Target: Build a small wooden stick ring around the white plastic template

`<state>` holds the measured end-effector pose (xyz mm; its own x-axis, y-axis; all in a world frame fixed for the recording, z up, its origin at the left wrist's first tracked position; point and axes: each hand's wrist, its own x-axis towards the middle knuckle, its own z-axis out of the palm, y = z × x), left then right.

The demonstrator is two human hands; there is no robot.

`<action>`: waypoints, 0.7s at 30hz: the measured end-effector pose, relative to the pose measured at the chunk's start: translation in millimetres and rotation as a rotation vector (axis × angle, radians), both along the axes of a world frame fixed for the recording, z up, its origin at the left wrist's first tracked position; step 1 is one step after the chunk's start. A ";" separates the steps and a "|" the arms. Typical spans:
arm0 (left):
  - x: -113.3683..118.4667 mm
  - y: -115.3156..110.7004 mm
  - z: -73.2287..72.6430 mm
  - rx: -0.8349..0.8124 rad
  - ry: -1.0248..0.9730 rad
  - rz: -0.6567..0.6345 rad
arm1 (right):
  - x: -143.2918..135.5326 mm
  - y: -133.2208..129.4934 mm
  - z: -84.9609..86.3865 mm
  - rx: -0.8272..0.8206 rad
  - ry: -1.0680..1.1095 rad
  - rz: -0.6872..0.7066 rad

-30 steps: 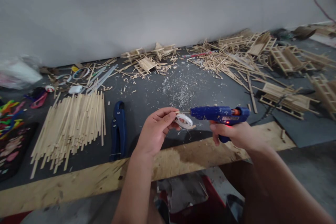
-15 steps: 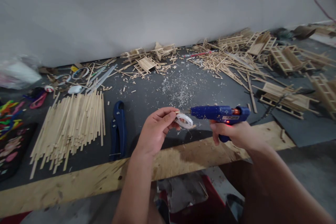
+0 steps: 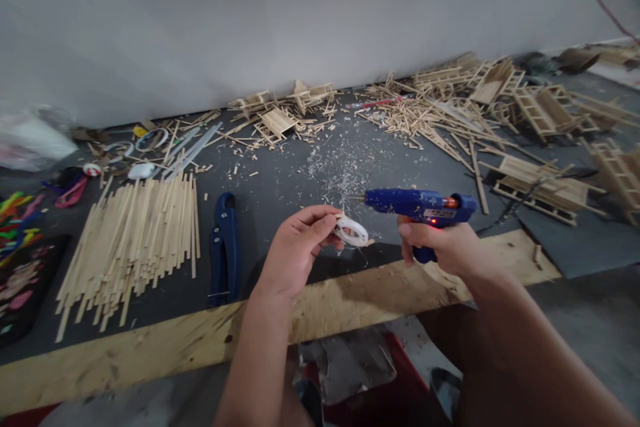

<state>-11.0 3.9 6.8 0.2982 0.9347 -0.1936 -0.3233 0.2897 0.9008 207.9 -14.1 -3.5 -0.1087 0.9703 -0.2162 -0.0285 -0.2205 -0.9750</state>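
Observation:
Pinched in my left hand (image 3: 305,240) is a small white ring (image 3: 352,231), with a bit of wood at its edge by my fingertips. My right hand (image 3: 445,243) is wrapped round the grip of a blue glue gun (image 3: 407,203), which has a red light lit. The gun's nozzle points left, a little above the ring and apart from it. Glue strands and white scraps (image 3: 340,170) lie on the dark table beyond. A blue cutter (image 3: 226,247) rests left of my left hand.
A pile of wooden sticks (image 3: 135,240) lies at the left, near a dark phone-like object (image 3: 30,287). Small wooden constructions (image 3: 543,187) and loose sticks (image 3: 415,120) fill the back and right. A wooden board (image 3: 165,347) edges the table front.
The glue gun in my right hand has lifted slightly, and its nozzle has moved up off the ring. My left hand and the ring have barely moved.

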 end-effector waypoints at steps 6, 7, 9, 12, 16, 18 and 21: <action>-1.3 -1.1 1.3 -0.016 0.001 0.026 | -6.0 26.8 4.9 -0.030 0.164 -0.133; -1.8 -1.2 1.5 -0.017 0.000 0.035 | -4.4 32.4 3.1 -0.052 0.146 -0.136; -3.4 -1.2 1.5 -0.019 -0.004 0.057 | 3.1 41.7 -1.5 -0.109 0.108 -0.113; -6.9 -1.6 1.0 -0.010 -0.021 0.066 | 24.0 46.7 -5.7 -0.157 0.043 -0.162; -10.6 -2.9 0.6 0.009 -0.039 0.049 | 47.1 37.9 1.3 0.023 -0.149 -0.578; -10.7 -3.5 0.8 -0.002 -0.039 0.036 | 43.2 30.6 7.9 0.073 -0.115 -0.565; -7.9 -3.8 1.2 -0.024 -0.037 0.010 | 15.7 20.3 15.6 0.065 -0.012 -0.158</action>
